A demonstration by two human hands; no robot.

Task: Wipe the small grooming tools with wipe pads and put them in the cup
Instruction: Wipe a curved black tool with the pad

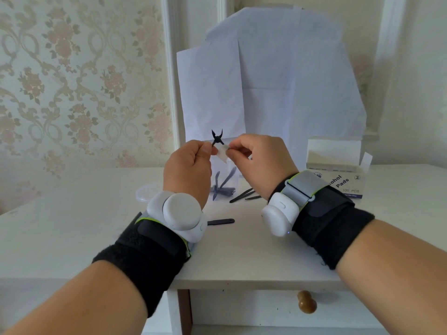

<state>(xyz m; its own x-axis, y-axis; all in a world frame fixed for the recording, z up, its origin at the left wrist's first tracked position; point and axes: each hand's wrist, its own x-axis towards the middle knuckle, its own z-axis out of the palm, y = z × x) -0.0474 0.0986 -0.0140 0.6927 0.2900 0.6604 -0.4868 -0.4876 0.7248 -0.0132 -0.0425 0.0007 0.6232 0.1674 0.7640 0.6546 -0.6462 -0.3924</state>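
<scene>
Head view: left hand (187, 163) grips nippers (217, 137); right hand (257, 155) pinches wipe pad (223, 152).

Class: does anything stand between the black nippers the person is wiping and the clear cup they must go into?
Nothing visible blocks the way. The nippers are held above the cup, whose lid lies off to the side.

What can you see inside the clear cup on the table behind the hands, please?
Inside the clear cup stand a few dark grooming tools, leaning at angles. The left hand covers the cup's upper left part, so an exact count and the tool types cannot be told.
</scene>
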